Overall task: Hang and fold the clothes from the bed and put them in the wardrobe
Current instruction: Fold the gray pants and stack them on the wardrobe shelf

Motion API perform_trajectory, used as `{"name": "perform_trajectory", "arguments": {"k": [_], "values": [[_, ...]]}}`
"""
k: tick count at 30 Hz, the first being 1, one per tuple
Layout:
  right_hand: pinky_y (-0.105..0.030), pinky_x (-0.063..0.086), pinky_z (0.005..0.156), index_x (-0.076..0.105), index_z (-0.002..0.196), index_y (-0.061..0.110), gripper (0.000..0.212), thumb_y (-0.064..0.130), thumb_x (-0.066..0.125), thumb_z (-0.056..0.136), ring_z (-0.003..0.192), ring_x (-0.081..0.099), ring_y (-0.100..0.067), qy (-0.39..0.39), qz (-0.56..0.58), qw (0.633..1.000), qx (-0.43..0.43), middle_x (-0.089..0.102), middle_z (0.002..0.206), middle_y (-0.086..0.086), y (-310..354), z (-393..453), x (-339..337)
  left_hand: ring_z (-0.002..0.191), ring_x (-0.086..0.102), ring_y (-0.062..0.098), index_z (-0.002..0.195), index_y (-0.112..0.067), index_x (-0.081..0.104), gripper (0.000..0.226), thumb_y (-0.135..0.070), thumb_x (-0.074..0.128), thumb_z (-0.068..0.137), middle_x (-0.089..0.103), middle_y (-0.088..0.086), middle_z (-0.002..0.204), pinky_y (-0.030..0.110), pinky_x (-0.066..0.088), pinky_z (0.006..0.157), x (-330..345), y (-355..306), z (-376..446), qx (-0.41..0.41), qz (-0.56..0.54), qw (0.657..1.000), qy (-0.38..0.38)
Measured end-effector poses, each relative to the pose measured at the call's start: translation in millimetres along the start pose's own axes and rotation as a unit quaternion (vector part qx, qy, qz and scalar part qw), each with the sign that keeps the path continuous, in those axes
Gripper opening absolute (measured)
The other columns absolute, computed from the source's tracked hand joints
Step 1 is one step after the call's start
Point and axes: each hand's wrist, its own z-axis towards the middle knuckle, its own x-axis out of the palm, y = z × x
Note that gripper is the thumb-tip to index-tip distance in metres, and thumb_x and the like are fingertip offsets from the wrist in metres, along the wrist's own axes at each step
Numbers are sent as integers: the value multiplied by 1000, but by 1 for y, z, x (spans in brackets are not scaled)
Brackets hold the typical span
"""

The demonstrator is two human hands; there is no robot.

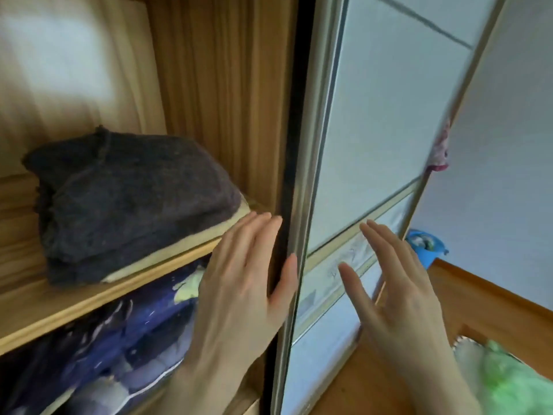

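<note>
a: where are the hands?

b: both are up at the pale sliding wardrobe door with the metal frame [374, 130]. the left hand [239, 292] lies along the door's near edge, fingers straight and together, thumb resting on the metal frame strip. its grip is open and has hold of nothing.

a: and the right hand?

b: the right hand [401, 295] is spread against the front of the door panel, near the cross bar, fingers straight and slightly apart. that grip is open too, with nothing in it. i cannot tell whether the palm touches the panel.

a: where are the clothes?

b: inside the light wooden wardrobe [209, 100], on the left. a folded dark grey knitted garment [128, 199] sits on the wooden shelf [89, 301], on top of a flat cream folded piece [185, 244]. under the shelf lies blue and purple patterned fabric [119, 339].

a: anything else?

b: at the far right a blue plastic container [425, 247] stands on the wooden floor [493, 295] by the wall. a green fluffy item [514, 381] shows at the near right corner, blurred.
</note>
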Motion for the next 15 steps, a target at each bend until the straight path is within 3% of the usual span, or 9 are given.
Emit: {"name": "perform_trajectory", "arguments": {"k": [4,8,15], "values": [[-38,42,114,53,148,17,61,54,53,99,143,47,-17,-3,-67,996,58,53,152,5,-49,-23,-18,136,54,23,141,-10,60,45,-35,52,105,61,4,142,36,46,112,56,-26,3,31,-59,997,30],[-43,34,122,54,148,16,59,52,53,100,149,41,-19,0,-162,981,102,52,154,0,-95,-41,-43,130,58,25,138,-10,62,42,-32,55,103,63,6,138,40,49,110,120,-53,6,80,-103,990,58],[-47,23,128,52,151,16,62,54,52,101,153,36,-20,19,-315,936,158,48,158,-4,-178,-42,-79,132,59,23,142,-15,59,56,-52,35,108,63,4,141,41,55,105,229,-106,35,109,-153,971,148]]}}
